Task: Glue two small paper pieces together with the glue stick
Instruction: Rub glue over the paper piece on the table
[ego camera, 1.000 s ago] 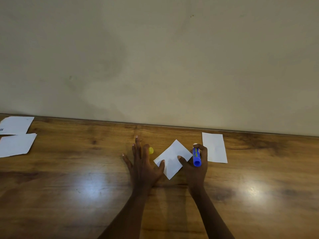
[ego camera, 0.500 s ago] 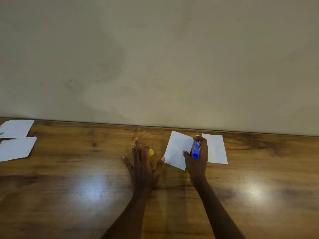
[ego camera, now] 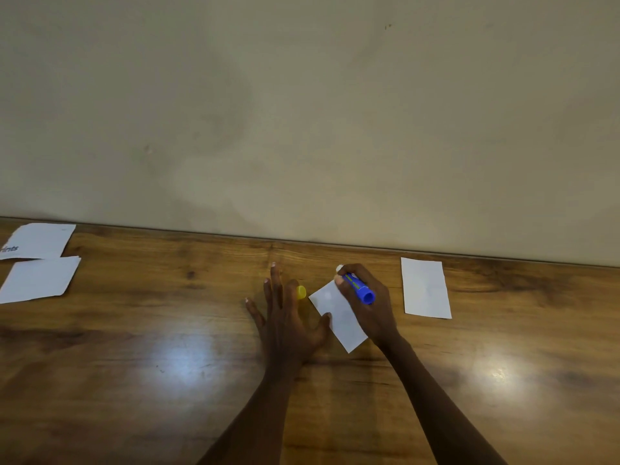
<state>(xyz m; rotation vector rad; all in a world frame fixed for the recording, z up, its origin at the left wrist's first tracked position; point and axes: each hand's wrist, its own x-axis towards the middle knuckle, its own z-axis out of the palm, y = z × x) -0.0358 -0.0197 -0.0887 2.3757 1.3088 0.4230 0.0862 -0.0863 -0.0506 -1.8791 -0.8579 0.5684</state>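
Right hand (ego camera: pixel 372 310) fingers (ego camera: pixel 354 269) curled round the uncapped blue glue stick (ego camera: pixel 359 290), tip pointing away; hand over the first paper piece (ego camera: pixel 335 312). Left hand (ego camera: pixel 288 325) fingers (ego camera: pixel 275 280) spread flat on counter (ego camera: pixel 167 347), thumb touching that piece. Yellow cap (ego camera: pixel 301 292) just beside. Second paper piece (ego camera: pixel 426 288) well apart, right: joining still to do; glue coverage cannot tell

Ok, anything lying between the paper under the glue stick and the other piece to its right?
Nothing visible: bare table lies between the paper and the right piece. The right hand grips the glue stick over the paper; the cap sits left of it.
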